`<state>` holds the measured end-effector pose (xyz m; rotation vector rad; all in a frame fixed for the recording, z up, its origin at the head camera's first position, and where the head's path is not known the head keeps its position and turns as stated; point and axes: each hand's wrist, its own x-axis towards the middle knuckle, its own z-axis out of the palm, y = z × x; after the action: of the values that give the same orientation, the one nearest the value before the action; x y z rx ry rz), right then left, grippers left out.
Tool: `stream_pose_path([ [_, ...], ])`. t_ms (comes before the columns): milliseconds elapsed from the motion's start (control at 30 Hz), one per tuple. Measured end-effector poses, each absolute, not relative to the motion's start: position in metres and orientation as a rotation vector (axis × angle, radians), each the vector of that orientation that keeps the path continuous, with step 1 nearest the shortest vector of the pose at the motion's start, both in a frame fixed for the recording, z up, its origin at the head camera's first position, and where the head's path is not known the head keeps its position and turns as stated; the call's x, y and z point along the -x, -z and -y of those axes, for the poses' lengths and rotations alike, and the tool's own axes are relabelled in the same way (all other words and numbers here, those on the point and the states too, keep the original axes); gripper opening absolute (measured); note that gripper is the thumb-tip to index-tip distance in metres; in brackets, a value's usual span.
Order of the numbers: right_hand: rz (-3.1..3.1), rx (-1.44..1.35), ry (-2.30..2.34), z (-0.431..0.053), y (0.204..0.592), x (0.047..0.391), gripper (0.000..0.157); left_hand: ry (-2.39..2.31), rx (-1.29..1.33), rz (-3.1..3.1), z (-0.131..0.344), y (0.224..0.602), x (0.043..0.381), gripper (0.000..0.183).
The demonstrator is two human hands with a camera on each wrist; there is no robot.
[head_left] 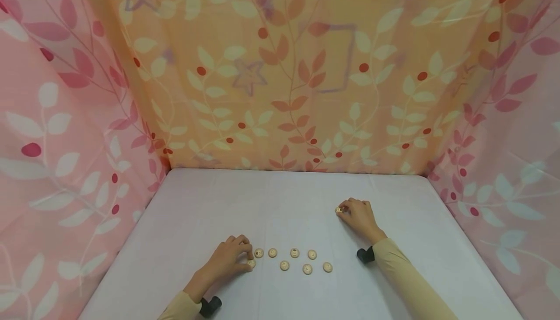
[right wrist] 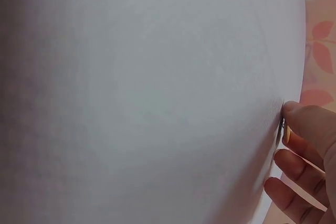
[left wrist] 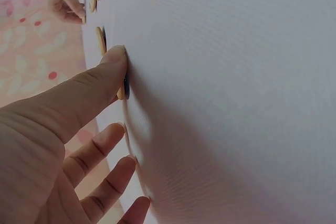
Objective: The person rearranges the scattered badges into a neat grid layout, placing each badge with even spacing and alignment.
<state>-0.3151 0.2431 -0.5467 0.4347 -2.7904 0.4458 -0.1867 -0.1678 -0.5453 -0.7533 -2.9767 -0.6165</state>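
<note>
Near the left end of a group of small round wooden discs, my left hand [head_left: 227, 257] holds one wooden disc [head_left: 251, 263] between thumb and index finger, low at the table. From the left wrist, that pale disc [left wrist: 122, 90] shows a dark underside beside the thumb, and the other fingers spread loosely. Farther back and to the right, my right hand [head_left: 359, 217] pinches another disc [head_left: 339, 209] at the tabletop. In the right wrist view this disc [right wrist: 286, 134] is partly hidden behind the thumb, with its edge turned toward the camera.
Between the hands lie several more discs with dark marks, in a back row [head_left: 294, 252] and a front row [head_left: 307, 269]. They rest on a white-covered table [head_left: 280, 203]. Leaf-patterned curtains [head_left: 280, 115] enclose its back and sides. A black wrist camera [head_left: 212, 306] sits below the left wrist.
</note>
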Motion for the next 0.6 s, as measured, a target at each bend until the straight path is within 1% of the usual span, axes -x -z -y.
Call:
stream_pose_path([
  [600, 2.818, -0.419, -0.495, -0.2428, 0.5486, 0.3177, 0.021, 0.643, 0.725, 2.979, 0.1665, 0.5422, 0.1853, 0.018],
])
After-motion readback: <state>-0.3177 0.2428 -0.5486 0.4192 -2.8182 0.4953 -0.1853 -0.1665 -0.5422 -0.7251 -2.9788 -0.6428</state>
